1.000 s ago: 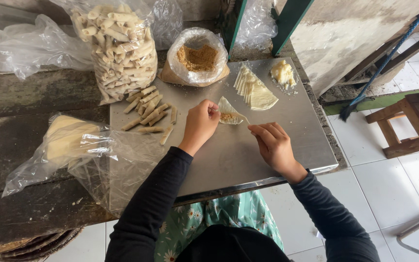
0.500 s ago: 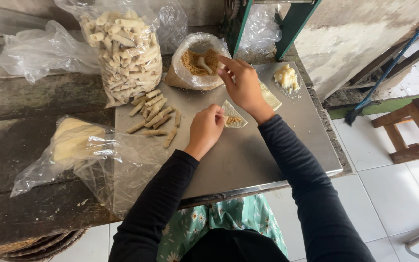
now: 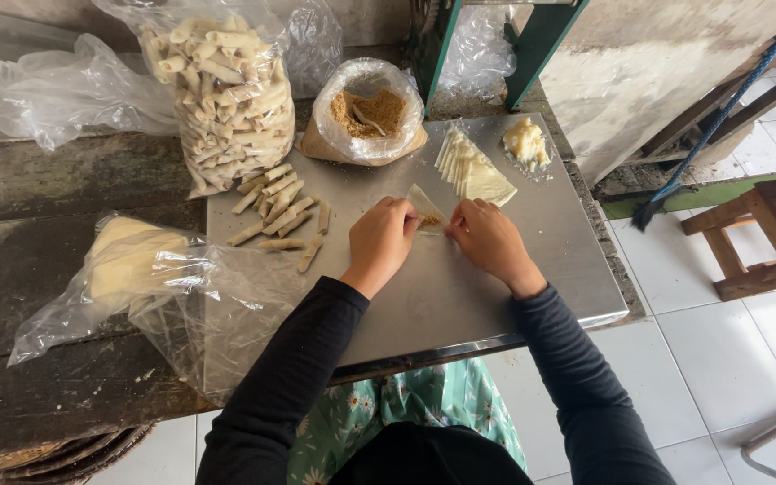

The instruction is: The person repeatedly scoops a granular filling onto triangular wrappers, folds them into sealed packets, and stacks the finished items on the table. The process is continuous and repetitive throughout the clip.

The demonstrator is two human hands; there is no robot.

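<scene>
Both hands pinch one wrapper on the tray — left hand, right hand; I think the filling could spill if I squeeze hard.

Even, soft daylight; sharp picture throughout.
The metal sheet shows a dull sheen with no hard glare; faint shadows lie just beside the hands on it. Straight lines far from the sheet bow slightly, and the plastic bags glint.
</scene>
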